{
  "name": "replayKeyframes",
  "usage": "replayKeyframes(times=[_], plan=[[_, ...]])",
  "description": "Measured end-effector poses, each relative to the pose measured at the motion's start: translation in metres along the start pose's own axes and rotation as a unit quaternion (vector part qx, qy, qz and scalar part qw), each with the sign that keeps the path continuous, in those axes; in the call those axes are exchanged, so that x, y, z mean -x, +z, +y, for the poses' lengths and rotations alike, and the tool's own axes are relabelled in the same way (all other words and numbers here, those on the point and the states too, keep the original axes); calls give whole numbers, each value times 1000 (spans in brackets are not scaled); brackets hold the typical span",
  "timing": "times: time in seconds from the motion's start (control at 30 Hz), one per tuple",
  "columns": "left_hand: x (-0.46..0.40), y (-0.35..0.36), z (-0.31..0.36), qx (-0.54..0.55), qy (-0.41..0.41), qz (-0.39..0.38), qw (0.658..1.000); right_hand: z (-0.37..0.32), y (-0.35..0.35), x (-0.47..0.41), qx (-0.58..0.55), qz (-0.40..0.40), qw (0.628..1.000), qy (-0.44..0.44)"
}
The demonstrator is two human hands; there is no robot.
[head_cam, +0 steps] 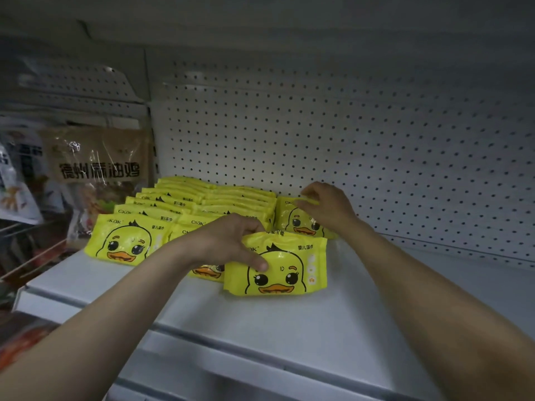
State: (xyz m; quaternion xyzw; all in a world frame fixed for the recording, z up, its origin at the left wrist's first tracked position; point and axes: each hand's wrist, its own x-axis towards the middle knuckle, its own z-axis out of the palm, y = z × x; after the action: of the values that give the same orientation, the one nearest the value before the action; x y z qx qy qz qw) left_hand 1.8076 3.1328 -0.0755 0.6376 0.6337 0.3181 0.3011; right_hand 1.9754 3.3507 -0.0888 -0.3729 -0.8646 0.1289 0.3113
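Yellow glossy plastic covers every packet on this white metal shelf (289, 322). The left hand (228, 244) grips the nearest yellow duck-face packet (283, 273) by its upper left corner, with the thumb pressed flat on the printed front and the other fingers curled behind the top edge. That packet stands on its lower edge near the middle of the shelf, tilted back a little, just in front of the rows. The right hand (327, 206) pinches the top seal of a second yellow duck-face packet (298, 224) (same print, partly hidden by the wrist). This one stands farther back, close to the white perforated back panel (376, 134) and just right of the rows. Left of both hands, two rows of matching yellow packets (179, 204) lean one behind another; the front packet of the left row shows its full duck face. Beyond the shelf's left end sits a brown plastic food bag (101, 160) with black Chinese lettering, dim and slightly blurred, with other packaging beside it too unclear to tell.
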Motion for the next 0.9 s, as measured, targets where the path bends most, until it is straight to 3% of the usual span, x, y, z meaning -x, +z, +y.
replayKeyframes(times=[0.07,0.1,0.2,0.3,0.53,0.63,0.73,0.9], plan=[[-4,1,4,3,5,3,1000,-31,-27,16,-199,-139,969,39],[-7,1,6,5,5,8,1000,-43,-41,25,-248,-214,944,38],[-19,2,14,3,5,25,1000,-63,-68,49,-171,-343,923,-8],[-29,-1,20,18,15,35,999,-66,-70,60,-23,-308,950,-41],[-51,3,17,4,55,163,985,-44,-87,55,9,-214,977,-7],[-52,3,-1,-117,60,199,971,-17,-89,46,36,-185,982,32],[-48,4,-15,-274,3,160,948,8,-80,35,52,-155,984,75],[-46,15,-21,-354,-17,131,926,20,-47,21,47,-170,979,100]])
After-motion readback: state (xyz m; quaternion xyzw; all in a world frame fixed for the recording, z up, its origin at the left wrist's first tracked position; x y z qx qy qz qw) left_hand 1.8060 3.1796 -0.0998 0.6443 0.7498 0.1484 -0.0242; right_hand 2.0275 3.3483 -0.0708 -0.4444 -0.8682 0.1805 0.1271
